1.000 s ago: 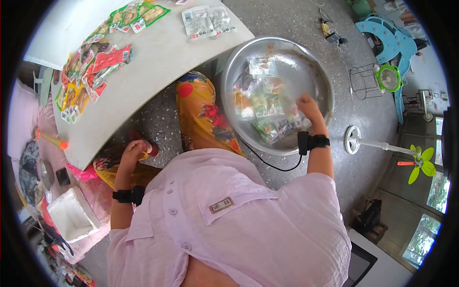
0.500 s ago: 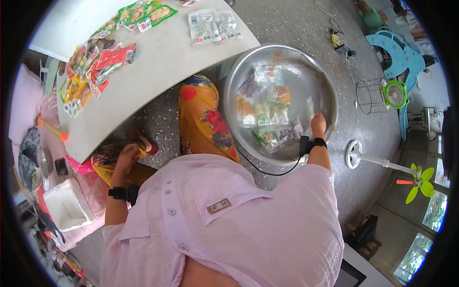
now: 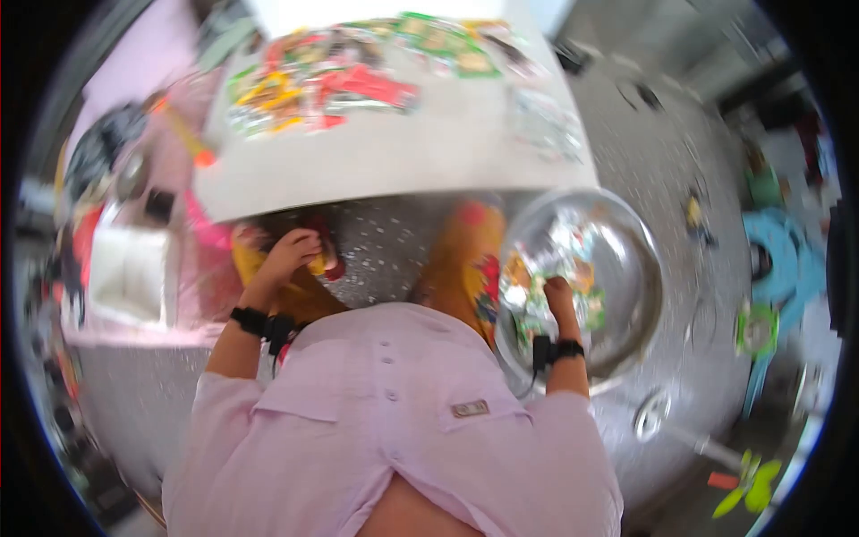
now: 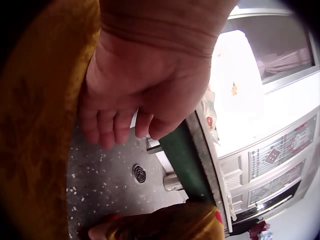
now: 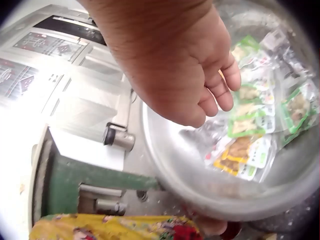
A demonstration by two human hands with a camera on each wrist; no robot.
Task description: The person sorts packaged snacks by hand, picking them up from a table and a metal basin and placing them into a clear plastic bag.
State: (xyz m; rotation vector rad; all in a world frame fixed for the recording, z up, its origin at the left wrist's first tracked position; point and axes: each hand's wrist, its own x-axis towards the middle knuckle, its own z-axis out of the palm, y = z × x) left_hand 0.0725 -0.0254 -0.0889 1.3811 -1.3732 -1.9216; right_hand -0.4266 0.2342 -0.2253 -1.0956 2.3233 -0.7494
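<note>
My right hand (image 3: pixel 560 300) is over the wide metal basin (image 3: pixel 658 295), above the packets lying in it. Its fingers hang loosely curled with nothing between them, as the right wrist view shows. Below and beside that hand are clear packs with yellow-edged packets (image 5: pixel 240 155) and green-edged packets (image 5: pixel 248 112). My left hand (image 3: pixel 293 252) hovers by the left knee, in front of the table edge. In the left wrist view this hand (image 4: pixel 145 80) has slack, bent fingers and holds nothing.
A white table (image 3: pixel 429 170) spans the front, with red packets (image 3: pixel 367 87), green packets (image 3: pixel 438 38) and clear packets (image 3: pixel 546 125) on it. At left stands a white foam box (image 3: pixel 134 234). A fan with green blades (image 3: pixel 747 488) is at lower right.
The head view has swung, bringing the table to the middle. My right hand has gone from a pale packet at the basin's right side to above the packets on its left. The left hand stays by the knee.
</note>
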